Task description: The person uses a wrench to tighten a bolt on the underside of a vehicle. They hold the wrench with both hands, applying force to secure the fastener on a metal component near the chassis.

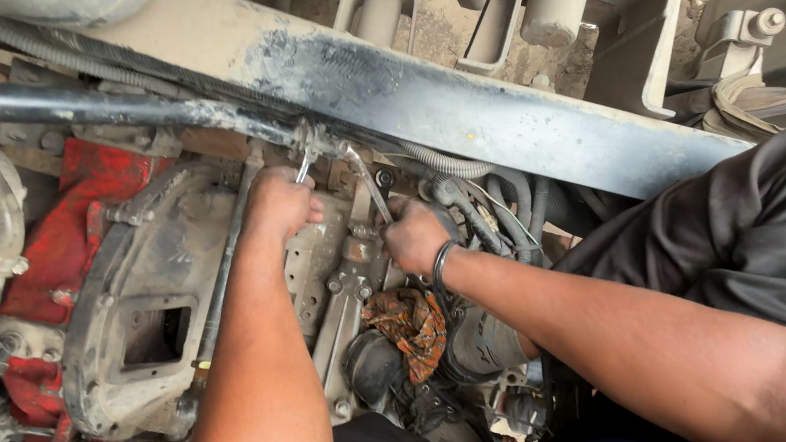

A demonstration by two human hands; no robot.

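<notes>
I look down into a dusty truck engine bay. My left hand (pixel 279 205) is closed around a metal wrench (pixel 303 167) whose end pokes up toward a clamp (pixel 313 141) on the long black pipe (pixel 79 105). My right hand (pixel 415 236), with a dark bangle on the wrist, grips a second silver wrench (pixel 368 184) that angles up to the same clamp. Both hands sit close together above a grey metal bracket (pixel 339 268).
A wide grey frame beam (pixel 501 123) crosses diagonally above the hands. A red engine part (pixel 66 241) and a grey housing (pixel 149 311) with a square opening lie to the left. An orange patterned rag (pixel 413 323) rests below the hands, beside black hoses (pixel 473 221).
</notes>
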